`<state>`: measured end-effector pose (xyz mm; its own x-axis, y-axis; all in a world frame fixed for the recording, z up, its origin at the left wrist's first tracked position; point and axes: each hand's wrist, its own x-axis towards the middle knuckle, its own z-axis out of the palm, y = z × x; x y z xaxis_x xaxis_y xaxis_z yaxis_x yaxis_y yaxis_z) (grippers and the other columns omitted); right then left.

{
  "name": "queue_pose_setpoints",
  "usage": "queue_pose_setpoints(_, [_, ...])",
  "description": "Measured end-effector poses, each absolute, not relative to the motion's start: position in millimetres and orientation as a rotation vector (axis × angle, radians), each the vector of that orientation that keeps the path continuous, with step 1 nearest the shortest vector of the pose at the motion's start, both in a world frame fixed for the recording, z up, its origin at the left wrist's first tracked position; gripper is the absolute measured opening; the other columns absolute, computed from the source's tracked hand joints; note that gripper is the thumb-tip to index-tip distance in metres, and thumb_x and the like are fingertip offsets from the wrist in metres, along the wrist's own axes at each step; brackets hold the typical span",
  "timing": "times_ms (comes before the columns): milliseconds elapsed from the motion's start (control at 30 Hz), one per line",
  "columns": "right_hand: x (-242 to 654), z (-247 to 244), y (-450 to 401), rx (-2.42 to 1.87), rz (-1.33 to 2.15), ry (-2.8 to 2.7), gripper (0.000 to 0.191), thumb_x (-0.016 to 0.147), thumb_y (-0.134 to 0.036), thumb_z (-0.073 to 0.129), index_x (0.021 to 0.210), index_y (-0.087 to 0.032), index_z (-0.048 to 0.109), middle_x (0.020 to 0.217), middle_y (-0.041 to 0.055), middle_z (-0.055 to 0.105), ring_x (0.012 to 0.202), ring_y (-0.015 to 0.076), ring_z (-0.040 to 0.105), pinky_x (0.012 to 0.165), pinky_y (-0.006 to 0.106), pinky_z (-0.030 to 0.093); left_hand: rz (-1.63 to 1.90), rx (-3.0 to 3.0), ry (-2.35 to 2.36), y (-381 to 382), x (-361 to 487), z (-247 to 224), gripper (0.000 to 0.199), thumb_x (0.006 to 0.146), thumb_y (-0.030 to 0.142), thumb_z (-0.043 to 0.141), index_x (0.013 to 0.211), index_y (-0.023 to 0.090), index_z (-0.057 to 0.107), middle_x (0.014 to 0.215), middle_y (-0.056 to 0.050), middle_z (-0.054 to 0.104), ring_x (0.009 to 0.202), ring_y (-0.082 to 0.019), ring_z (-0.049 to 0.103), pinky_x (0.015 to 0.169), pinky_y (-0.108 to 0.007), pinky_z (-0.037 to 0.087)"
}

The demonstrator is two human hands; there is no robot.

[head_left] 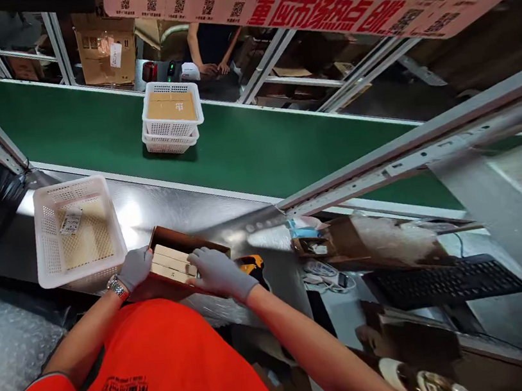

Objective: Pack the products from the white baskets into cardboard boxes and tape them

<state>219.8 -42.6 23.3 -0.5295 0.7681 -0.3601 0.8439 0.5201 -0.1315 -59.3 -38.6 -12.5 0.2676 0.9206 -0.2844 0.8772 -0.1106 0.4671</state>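
An open brown cardboard box (198, 235) rests at the near edge of the metal bench, with a few cream-coloured small boxes (172, 262) side by side in it. My gloved left hand (136, 269) is closed on the left side of the cardboard box. My gloved right hand (216, 270) reaches into it, fingers bent against the right ends of the small boxes; its fingertips are partly hidden. Left of the box stands a white perforated basket (113, 226) holding a flat cream item (90, 239) with a label.
Beyond the bench runs a green conveyor belt (256, 157) carrying stacked white baskets (171, 130). A yellow-and-black tool (251, 265) lies right of the box. A keyboard (448, 281) stands at the right, bubble wrap (11, 353) at the left. Another person's hands (216, 68) show behind the belt.
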Motion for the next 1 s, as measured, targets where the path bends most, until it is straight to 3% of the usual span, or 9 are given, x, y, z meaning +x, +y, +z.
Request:
queue_pose_setpoints(100, [186.2, 6.3, -30.3, 1.28, -0.56, 2.636, 0.083, 0.09, -0.044, 0.091, 0.163, -0.016, 0.064, 0.161, 0.0224, 0.068, 0.137, 0.0394, 0.07, 0.109, 0.043, 0.059, -0.008, 2.007, 1.635, -39.3, -54.7, -5.0, 0.043, 0.122, 0.025, 0.037, 0.124, 0.013, 0.078, 0.125, -0.022, 0.083, 0.115, -0.031, 0.079, 0.097, -0.037, 0.054])
queue_pose_setpoints(200, [159.1, -4.8, -16.4, 1.226, -0.54, 2.654, 0.103, 0.082, -0.035, 0.092, 0.173, -0.012, 0.05, 0.158, 0.026, 0.066, 0.135, 0.042, 0.069, 0.109, 0.048, 0.061, 0.015, 1.95, 1.662, -39.4, -51.0, -2.3, 0.05, 0.125, 0.029, 0.03, 0.126, 0.015, 0.078, 0.123, -0.02, 0.085, 0.116, -0.03, 0.081, 0.098, -0.037, 0.054])
queue_pose_setpoints(300, [140.7, -7.5, -9.3, 1.244, -0.4, 2.603, 0.104, 0.08, -0.028, 0.093, 0.172, -0.009, 0.048, 0.151, 0.0292, 0.067, 0.131, 0.0444, 0.069, 0.108, 0.05, 0.061, 0.044, 1.916, 1.67, -39.1, -48.1, -3.9, 0.051, 0.125, 0.032, 0.031, 0.129, 0.015, 0.079, 0.126, -0.021, 0.085, 0.118, -0.031, 0.081, 0.1, -0.039, 0.054])
queue_pose_setpoints(400, [133.3, -8.2, -9.4, 1.334, -0.435, 2.487, 0.102, 0.085, -0.036, 0.095, 0.173, -0.012, 0.048, 0.149, 0.0299, 0.066, 0.123, 0.0447, 0.073, 0.103, 0.051, 0.063, 0.058, 1.882, 1.686, -39.5, -47.1, -5.9, 0.05, 0.124, 0.034, 0.034, 0.131, 0.015, 0.079, 0.125, -0.022, 0.085, 0.116, -0.033, 0.081, 0.098, -0.041, 0.055])
queue_pose_setpoints(467, [141.1, -7.3, -12.7, 1.401, -0.523, 2.443, 0.111, 0.085, -0.038, 0.096, 0.178, -0.014, 0.04, 0.151, 0.0289, 0.065, 0.12, 0.0442, 0.075, 0.103, 0.052, 0.063, 0.076, 1.849, 1.703, -40.5, -47.9, -6.6, 0.052, 0.124, 0.034, 0.031, 0.13, 0.017, 0.079, 0.124, -0.022, 0.086, 0.116, -0.032, 0.081, 0.096, -0.04, 0.055])
queue_pose_setpoints(567, [176.8, -2.2, -24.2, 1.546, -0.707, 2.546, 0.122, 0.078, -0.028, 0.094, 0.182, -0.016, 0.03, 0.152, 0.0252, 0.063, 0.132, 0.0434, 0.071, 0.112, 0.054, 0.061, 0.115, 1.8, 1.72, -42.7, -50.0, -8.7, 0.051, 0.125, 0.035, 0.03, 0.131, 0.017, 0.078, 0.128, -0.021, 0.085, 0.118, -0.032, 0.081, 0.095, -0.038, 0.054])
queue_pose_setpoints(667, [224.6, 2.3, -43.6, 1.799, -1.062, 2.711, 0.117, 0.073, -0.024, 0.088, 0.175, -0.021, 0.031, 0.156, 0.0203, 0.06, 0.146, 0.039, 0.064, 0.124, 0.052, 0.056, 0.177, 1.755, 1.72, -44.8, -49.7, -13.5, 0.05, 0.125, 0.035, 0.031, 0.134, 0.016, 0.076, 0.13, -0.02, 0.085, 0.121, -0.032, 0.081, 0.096, -0.037, 0.054])
queue_pose_setpoints(800, [259.2, -7.3, -66.5, 2.121, -1.464, 2.673, 0.109, 0.07, -0.032, 0.088, 0.162, -0.025, 0.029, 0.15, 0.0171, 0.061, 0.142, 0.0369, 0.066, 0.118, 0.049, 0.061, 0.219, 1.727, 1.725, -45.3, -46.7, -20.3, 0.046, 0.124, 0.036, 0.035, 0.135, 0.017, 0.075, 0.132, -0.019, 0.085, 0.124, -0.031, 0.081, 0.099, -0.036, 0.053])
queue_pose_setpoints(1000, [243.2, -19.7, -56.7, 1.957, -1.277, 2.542, 0.086, 0.074, -0.032, 0.092, 0.145, -0.023, 0.044, 0.138, 0.0139, 0.068, 0.122, 0.0316, 0.072, 0.104, 0.042, 0.062, 0.23, 1.729, 1.728, -42.3, -49.4, -16.9, 0.048, 0.124, 0.037, 0.033, 0.136, 0.019, 0.077, 0.129, -0.017, 0.087, 0.121, -0.029, 0.081, 0.099, -0.036, 0.054])
